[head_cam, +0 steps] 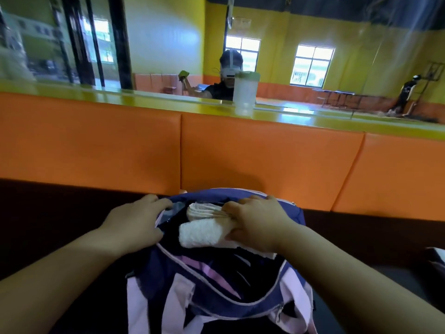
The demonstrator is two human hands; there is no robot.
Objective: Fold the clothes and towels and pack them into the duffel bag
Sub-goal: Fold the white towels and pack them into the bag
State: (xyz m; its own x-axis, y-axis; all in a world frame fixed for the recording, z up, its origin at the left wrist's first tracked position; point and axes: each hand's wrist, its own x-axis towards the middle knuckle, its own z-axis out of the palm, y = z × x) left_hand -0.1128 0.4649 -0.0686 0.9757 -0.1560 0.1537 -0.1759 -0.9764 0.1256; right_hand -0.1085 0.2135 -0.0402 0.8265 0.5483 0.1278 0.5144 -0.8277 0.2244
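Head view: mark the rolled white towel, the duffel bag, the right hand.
rolled white towel [204,233], head view, middle of the roll.
duffel bag [260,283], head view, purple top panel.
right hand [258,222], head view, back of the hand.

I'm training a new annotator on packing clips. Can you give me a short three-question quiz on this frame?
1. True or false: the right hand holds the rolled white towel at the open mouth of the duffel bag.
2. Which hand grips the bag's rim? A) left hand B) right hand
3. Fill in: the padded wall behind the bag is ___.
Key: 1 true; 2 A; 3 orange.
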